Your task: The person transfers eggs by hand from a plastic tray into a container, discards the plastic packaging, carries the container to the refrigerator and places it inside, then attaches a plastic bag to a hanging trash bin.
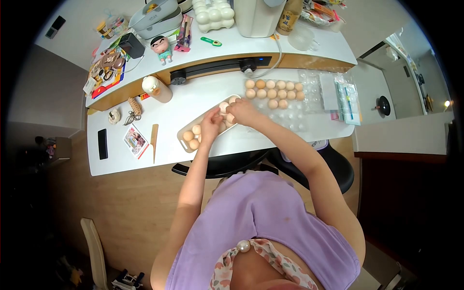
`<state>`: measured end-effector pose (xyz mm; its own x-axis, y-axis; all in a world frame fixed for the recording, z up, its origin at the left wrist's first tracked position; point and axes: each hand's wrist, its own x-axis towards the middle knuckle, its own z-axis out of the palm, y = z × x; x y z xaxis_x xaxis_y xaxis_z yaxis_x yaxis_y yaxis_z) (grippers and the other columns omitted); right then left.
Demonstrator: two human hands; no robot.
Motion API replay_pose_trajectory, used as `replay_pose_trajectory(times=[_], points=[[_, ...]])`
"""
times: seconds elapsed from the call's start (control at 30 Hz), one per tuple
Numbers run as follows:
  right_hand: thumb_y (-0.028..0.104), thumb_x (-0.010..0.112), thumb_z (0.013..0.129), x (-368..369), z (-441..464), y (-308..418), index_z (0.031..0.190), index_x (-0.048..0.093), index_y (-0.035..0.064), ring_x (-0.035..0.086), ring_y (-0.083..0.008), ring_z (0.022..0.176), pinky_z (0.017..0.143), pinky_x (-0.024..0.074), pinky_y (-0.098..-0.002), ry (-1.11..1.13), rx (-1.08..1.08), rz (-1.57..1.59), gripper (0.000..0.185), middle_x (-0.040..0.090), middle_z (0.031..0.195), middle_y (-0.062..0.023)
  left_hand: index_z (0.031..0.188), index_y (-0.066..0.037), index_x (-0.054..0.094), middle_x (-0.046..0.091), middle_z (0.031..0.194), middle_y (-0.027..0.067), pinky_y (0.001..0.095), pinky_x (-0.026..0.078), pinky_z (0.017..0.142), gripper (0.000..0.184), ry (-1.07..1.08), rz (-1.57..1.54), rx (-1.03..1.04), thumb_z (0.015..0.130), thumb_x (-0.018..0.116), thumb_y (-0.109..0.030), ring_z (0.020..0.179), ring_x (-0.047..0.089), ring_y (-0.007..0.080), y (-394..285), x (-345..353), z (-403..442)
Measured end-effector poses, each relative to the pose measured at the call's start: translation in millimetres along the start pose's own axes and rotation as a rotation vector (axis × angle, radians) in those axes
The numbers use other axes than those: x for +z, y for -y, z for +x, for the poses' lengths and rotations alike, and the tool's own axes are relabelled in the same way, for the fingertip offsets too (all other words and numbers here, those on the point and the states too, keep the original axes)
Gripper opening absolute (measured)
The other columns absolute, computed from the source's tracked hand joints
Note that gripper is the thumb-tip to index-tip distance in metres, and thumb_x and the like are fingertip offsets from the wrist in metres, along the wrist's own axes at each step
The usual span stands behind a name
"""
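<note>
A long beige tray (182, 137) of eggs lies slanted on the white desk in front of me. My left hand (210, 126) reaches over its middle, fingers stretched out and touching the eggs. At the tray's far right end, my right hand (242, 112) curls its fingers round an egg (230, 117); the fingers partly hide the grip. Several loose eggs (192, 136) show at the tray's near left end, and others are covered by my hands. To the right, a clear plastic egg carton (289, 119) holds rows of eggs (271, 93) in its far part, with vacant cups nearer me.
A bottle (157, 90), comb (154, 140), card (136, 140) and black phone (102, 144) are on the desk's left side. Clear packaging (314, 89) lies at the right. A raised shelf (203, 52) runs along the back, carrying a white egg holder (213, 15) and a doll (161, 48).
</note>
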<state>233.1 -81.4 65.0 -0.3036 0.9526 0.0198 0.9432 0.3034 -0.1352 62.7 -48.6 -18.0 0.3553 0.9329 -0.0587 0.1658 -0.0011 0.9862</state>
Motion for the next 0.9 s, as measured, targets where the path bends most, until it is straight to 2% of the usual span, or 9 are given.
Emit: replay_pose_trajectory(times=[0.1, 0.2, 0.4, 0.6, 0.7, 0.8, 0.9], points=[[0.017, 0.07, 0.061, 5.8, 0.6, 0.5, 0.081, 0.065, 0.0136, 0.058, -0.0225, 0.088, 0.077, 0.0439, -0.0342, -0.007, 0.007, -0.018, 0.021, 0.062, 0.087, -0.0067, 0.113, -0.002, 0.058, 0.054, 0.114, 0.0105, 0.0256, 0.05, 0.078, 0.036, 0.0, -0.025, 0.0, 0.078, 0.063, 0.002, 0.089, 0.061, 0.017, -9.6, 1.2, -3.0], [0.018, 0.07, 0.064, 4.6, 0.3, 1.9, 0.083, 0.066, 0.0088, 0.058, -0.0251, 0.094, 0.083, 0.044, -0.0361, -0.019, 0.027, 0.016, 0.022, 0.062, 0.091, -0.0106, 0.115, -0.002, 0.055, 0.054, 0.112, 0.0106, 0.0255, 0.051, 0.076, 0.043, 0.014, -0.015, -0.039, 0.074, 0.067, 0.003, 0.085, 0.062, 0.0165, -15.6, 3.4, -3.8], [0.012, 0.074, 0.059, 3.2, -0.2, 4.3, 0.091, 0.062, 0.0035, 0.059, -0.028, 0.093, 0.082, 0.0455, -0.0384, -0.047, 0.153, 0.249, 0.035, 0.061, 0.093, -0.013, 0.117, -0.002, 0.05, 0.058, 0.104, 0.0107, 0.0259, 0.052, 0.073, 0.049, 0.006, 0.014, -0.094, 0.072, 0.07, 0.001, 0.082, 0.063, 0.0156, -20.7, 7.8, -2.3], [0.011, 0.072, 0.061, 5.1, -5.6, 1.5, 0.088, 0.063, 0.0042, 0.059, -0.0278, 0.091, 0.077, 0.0476, -0.0365, -0.114, 0.125, 0.288, 0.029, 0.061, 0.09, -0.0121, 0.117, -0.001, 0.05, 0.061, 0.095, 0.0096, 0.0252, 0.051, 0.071, 0.049, 0.005, -0.008, -0.083, 0.073, 0.07, 0.0, 0.079, 0.063, 0.0147, -20.5, 9.1, -2.0], [0.011, 0.07, 0.066, -4.5, -8.9, -7.1, 0.087, 0.064, 0.0049, 0.06, -0.0274, 0.087, 0.075, 0.0477, -0.0367, -0.212, 0.144, 0.485, 0.023, 0.061, 0.088, -0.0121, 0.117, -0.001, 0.049, 0.061, 0.095, 0.0101, 0.025, 0.051, 0.071, 0.048, 0.001, -0.01, -0.074, 0.074, 0.069, 0.0, 0.078, 0.063, 0.0143, -22.2, 9.4, -2.4], [0.013, 0.067, 0.071, -30.5, -23.5, -28.5, 0.088, 0.064, 0.0044, 0.061, -0.0252, 0.081, 0.07, 0.0487, -0.0354, -0.4, 0.35, 0.69, 0.019, 0.063, 0.085, -0.0119, 0.116, -0.001, 0.05, 0.062, 0.094, 0.0105, 0.0253, 0.051, 0.07, 0.044, -0.01, 0.025, -0.091, 0.076, 0.069, -0.003, 0.076, 0.062, 0.0146, -38.1, 7.2, -6.7], [0.014, 0.067, 0.074, -44.4, -46.9, -78.2, 0.089, 0.065, 0.0047, 0.062, -0.0225, 0.072, 0.064, 0.0496, -0.0326, -0.536, 0.503, 0.684, 0.017, 0.064, 0.084, -0.0099, 0.11, 0.0, 0.054, 0.062, 0.094, 0.0117, 0.026, 0.05, 0.069, 0.035, -0.073, 0.113, -0.071, 0.079, 0.066, -0.007, 0.075, 0.062, 0.0156, -57.4, 3.7, -13.4]])
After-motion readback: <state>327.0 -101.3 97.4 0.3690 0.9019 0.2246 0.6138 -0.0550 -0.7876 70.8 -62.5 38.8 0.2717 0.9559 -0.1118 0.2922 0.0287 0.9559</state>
